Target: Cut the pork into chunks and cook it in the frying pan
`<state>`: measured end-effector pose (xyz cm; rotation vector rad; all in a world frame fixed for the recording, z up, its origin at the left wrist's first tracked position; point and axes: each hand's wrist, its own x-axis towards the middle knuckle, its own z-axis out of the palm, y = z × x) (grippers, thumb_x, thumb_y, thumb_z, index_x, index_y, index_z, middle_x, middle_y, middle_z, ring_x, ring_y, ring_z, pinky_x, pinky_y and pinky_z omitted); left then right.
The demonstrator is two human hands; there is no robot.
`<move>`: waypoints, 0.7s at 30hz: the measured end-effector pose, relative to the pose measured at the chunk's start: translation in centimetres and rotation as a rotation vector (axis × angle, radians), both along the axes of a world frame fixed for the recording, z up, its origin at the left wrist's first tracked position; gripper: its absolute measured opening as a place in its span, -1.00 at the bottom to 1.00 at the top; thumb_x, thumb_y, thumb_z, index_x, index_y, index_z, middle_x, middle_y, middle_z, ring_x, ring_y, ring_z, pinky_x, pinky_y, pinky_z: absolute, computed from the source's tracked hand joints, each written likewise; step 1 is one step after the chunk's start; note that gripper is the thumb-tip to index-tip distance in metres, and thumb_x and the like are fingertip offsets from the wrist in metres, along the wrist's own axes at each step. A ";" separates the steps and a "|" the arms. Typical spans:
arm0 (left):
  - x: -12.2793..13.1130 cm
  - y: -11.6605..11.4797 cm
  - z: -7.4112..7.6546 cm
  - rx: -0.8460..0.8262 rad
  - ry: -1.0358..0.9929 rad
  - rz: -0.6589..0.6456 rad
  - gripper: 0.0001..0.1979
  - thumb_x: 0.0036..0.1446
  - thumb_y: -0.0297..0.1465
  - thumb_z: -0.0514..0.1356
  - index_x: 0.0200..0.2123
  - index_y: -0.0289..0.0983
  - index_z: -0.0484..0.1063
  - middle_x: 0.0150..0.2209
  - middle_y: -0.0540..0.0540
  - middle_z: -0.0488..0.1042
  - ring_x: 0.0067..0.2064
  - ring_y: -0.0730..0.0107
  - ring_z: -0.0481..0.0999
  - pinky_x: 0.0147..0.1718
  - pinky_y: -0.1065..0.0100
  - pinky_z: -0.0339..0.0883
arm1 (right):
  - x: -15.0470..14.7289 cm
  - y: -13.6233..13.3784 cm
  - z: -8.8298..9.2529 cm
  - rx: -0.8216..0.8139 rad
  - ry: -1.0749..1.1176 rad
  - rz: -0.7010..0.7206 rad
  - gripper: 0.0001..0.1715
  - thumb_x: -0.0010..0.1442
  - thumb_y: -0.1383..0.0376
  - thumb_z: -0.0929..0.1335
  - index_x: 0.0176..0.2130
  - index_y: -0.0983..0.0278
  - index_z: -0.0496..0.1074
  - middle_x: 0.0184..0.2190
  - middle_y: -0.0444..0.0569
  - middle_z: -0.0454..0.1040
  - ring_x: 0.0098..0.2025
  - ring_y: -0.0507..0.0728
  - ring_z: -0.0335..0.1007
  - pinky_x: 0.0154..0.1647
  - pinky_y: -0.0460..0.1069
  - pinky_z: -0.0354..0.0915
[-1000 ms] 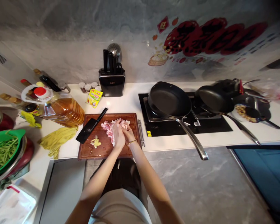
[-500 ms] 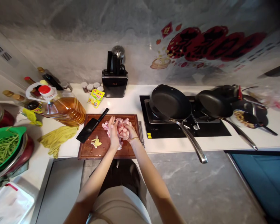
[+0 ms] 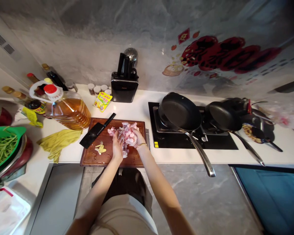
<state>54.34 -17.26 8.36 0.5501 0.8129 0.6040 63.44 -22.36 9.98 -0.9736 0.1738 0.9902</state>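
Observation:
Pieces of raw pink meat lie in a pile on a brown wooden cutting board. My left hand is at the left side of the pile, its fingers curved against the meat. From the right, my right hand, with a thin bracelet at the wrist, cups more of the pieces; its fingertips are partly hidden by them. A black cleaver rests across the board's left edge, handle pointing up and right. Sliced ginger sits between the cleaver and my left hand.
Left of the board are a large oil bottle, a yellow cloth and a green basket of green vegetables. Behind it stand a knife block and a seasoning packet. A black pan sits on the stove at right.
My left hand has moved slightly down and left, and more of the meat between the hands shows. The camera view has shifted a little.

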 end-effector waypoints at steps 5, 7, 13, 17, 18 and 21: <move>3.1 0.5 2.1 -0.035 -0.051 0.108 -0.55 0.24 -0.09 -0.03 0.08 -0.13 0.35 0.11 -0.08 0.40 0.12 0.30 0.40 0.04 0.30 0.31 | -1.0 0.9 1.3 0.027 -0.002 -0.113 -0.64 -0.24 0.34 0.53 -0.35 0.28 0.45 -0.50 -0.11 0.56 -0.51 0.08 0.46 -0.47 -0.06 0.38; 4.1 0.7 2.7 -0.020 -0.085 0.124 -0.58 0.24 -0.12 -0.02 0.04 -0.17 0.39 0.03 -0.08 0.46 0.08 0.31 0.43 0.03 0.31 0.31 | -1.1 0.9 2.0 0.050 -0.043 -0.129 -0.64 -0.25 0.36 0.54 -0.37 0.28 0.45 -0.49 -0.12 0.56 -0.48 0.07 0.47 -0.43 -0.07 0.38; 6.0 -0.4 4.3 0.064 -0.179 0.110 -0.64 0.20 -0.13 0.03 -0.11 -0.19 0.46 -0.08 -0.06 0.52 0.02 0.29 0.48 0.04 0.28 0.30 | 0.4 -0.3 3.9 0.120 -0.146 -0.178 -0.61 -0.26 0.38 0.55 -0.36 0.28 0.45 -0.47 -0.18 0.56 -0.46 0.02 0.46 -0.40 -0.11 0.36; 8.3 -2.8 6.0 0.095 -0.210 0.121 -0.67 0.19 -0.13 0.02 -0.15 -0.15 0.45 -0.12 -0.03 0.54 -0.02 0.28 0.50 0.02 0.25 0.32 | 2.5 -2.5 5.5 0.137 -0.210 -0.172 -0.64 -0.25 0.36 0.55 -0.39 0.28 0.44 -0.47 -0.18 0.55 -0.46 0.02 0.45 -0.38 -0.10 0.35; 9.0 -3.6 6.6 0.094 -0.227 0.110 -0.66 0.19 -0.12 0.01 -0.16 -0.15 0.45 -0.14 -0.03 0.54 -0.04 0.27 0.51 0.01 0.23 0.32 | 3.2 -3.3 6.0 0.140 -0.225 -0.174 -0.64 -0.26 0.36 0.55 -0.39 0.28 0.44 -0.47 -0.19 0.55 -0.46 0.02 0.45 -0.39 -0.10 0.35; 11.8 -6.2 8.5 0.079 -0.300 0.062 -0.66 0.17 -0.11 0.00 -0.17 -0.18 0.42 -0.19 -0.04 0.55 -0.08 0.25 0.53 0.00 0.18 0.33 | 5.6 -5.8 7.8 0.136 -0.241 -0.187 -0.62 -0.26 0.37 0.55 -0.38 0.27 0.43 -0.48 -0.18 0.55 -0.46 0.03 0.46 -0.39 -0.09 0.36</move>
